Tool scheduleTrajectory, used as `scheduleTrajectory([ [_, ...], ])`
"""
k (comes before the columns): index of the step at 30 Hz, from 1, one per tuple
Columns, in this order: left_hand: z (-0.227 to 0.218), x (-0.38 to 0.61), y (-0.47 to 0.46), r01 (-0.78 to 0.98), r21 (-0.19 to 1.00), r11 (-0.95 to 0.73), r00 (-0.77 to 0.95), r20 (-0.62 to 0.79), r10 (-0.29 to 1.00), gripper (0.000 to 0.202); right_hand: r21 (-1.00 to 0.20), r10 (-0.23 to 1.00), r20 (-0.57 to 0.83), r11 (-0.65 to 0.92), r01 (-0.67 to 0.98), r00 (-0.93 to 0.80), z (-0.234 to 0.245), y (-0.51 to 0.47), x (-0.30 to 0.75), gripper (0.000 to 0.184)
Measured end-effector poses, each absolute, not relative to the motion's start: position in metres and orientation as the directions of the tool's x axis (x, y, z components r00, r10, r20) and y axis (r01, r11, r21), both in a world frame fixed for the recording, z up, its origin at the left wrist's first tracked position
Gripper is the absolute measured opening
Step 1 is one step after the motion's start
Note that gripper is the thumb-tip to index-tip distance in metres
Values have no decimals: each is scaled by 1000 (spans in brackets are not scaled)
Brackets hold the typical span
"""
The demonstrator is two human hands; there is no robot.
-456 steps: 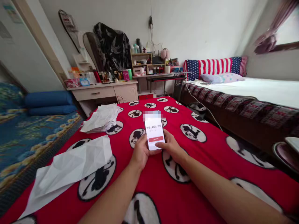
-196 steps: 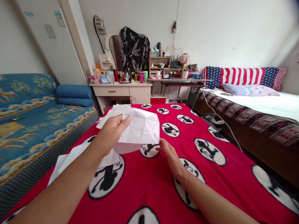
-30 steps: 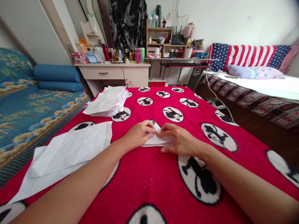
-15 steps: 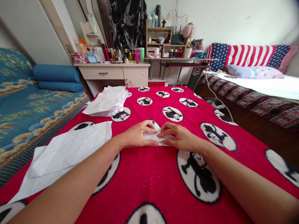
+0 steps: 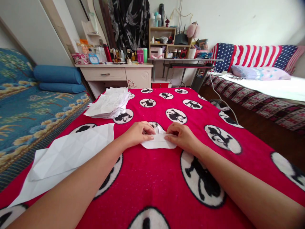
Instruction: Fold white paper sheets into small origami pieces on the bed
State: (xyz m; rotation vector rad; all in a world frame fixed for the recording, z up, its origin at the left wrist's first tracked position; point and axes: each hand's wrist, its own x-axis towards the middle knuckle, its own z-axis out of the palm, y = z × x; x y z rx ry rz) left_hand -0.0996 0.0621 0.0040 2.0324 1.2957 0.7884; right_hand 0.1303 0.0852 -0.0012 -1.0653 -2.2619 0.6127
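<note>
A small folded piece of white paper (image 5: 159,143) lies on the red blanket (image 5: 157,178) with black-and-white round figures. My left hand (image 5: 138,134) pinches its upper left edge with curled fingers. My right hand (image 5: 181,136) pinches the upper right edge the same way. Both hands press the paper flat against the blanket, fingertips nearly meeting over the fold.
A pile of white paper sheets (image 5: 110,103) sits at the blanket's far left. Creased, unfolded white sheets (image 5: 69,156) lie near my left forearm. A blue patterned sofa (image 5: 28,111), a cluttered dresser (image 5: 114,74) and a bed with a flag cover (image 5: 257,82) surround the table.
Both hands have slid slightly apart and back along the fold, so more of the folded paper's lower part shows. The head view is nearly the same.
</note>
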Motion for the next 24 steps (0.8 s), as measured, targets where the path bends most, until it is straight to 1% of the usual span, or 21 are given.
scheduleTrajectory([
  [1,3,-100,62,586,737,-336,330,162,930,20,-586,811,288,570,576,-509,-1,85,129,10],
  [3,2,-100,62,618,719,-317,297,160,941,30,-551,837,262,538,637,-480,1,85,128,19],
  [6,1,-101,62,648,703,-294,277,143,950,53,-530,866,190,488,694,-463,5,86,127,35],
  [8,0,-101,63,659,701,-272,272,115,955,64,-527,871,135,468,710,-473,7,88,128,39],
  [10,-1,-101,63,673,699,-243,260,84,962,67,-541,868,85,452,709,-489,7,91,129,37],
  [12,-1,-100,63,683,696,-221,253,59,966,62,-571,861,48,440,693,-506,6,92,130,30],
  [14,2,-97,62,670,699,-250,266,87,960,44,-623,850,41,433,652,-525,7,92,129,18],
  [15,5,-96,60,659,693,-293,265,150,952,32,-650,850,80,441,619,-521,9,90,129,14],
  [16,9,-94,58,649,674,-353,260,240,935,20,-667,850,150,464,583,-504,11,88,129,11],
  [17,14,-92,55,651,628,-427,237,366,900,9,-665,846,262,507,549,-464,15,85,128,7],
  [18,18,-91,53,665,560,-494,202,502,841,4,-621,817,402,575,534,-413,18,83,128,3],
  [19,22,-90,50,688,473,-550,197,607,770,6,-541,761,535,642,542,-367,21,80,128,7],
  [20,25,-90,48,714,377,-590,209,689,694,11,-439,684,636,702,561,-358,24,78,129,11],
  [21,27,-91,46,738,283,-613,242,737,631,15,-324,605,700,743,586,-379,25,77,129,16],
  [22,26,-92,46,755,193,-627,291,758,584,17,-212,536,731,767,606,-422,24,76,130,19],
  [24,22,-95,46,760,44,-648,416,734,537,18,-34,447,713,791,611,-539,20,77,132,21],
])
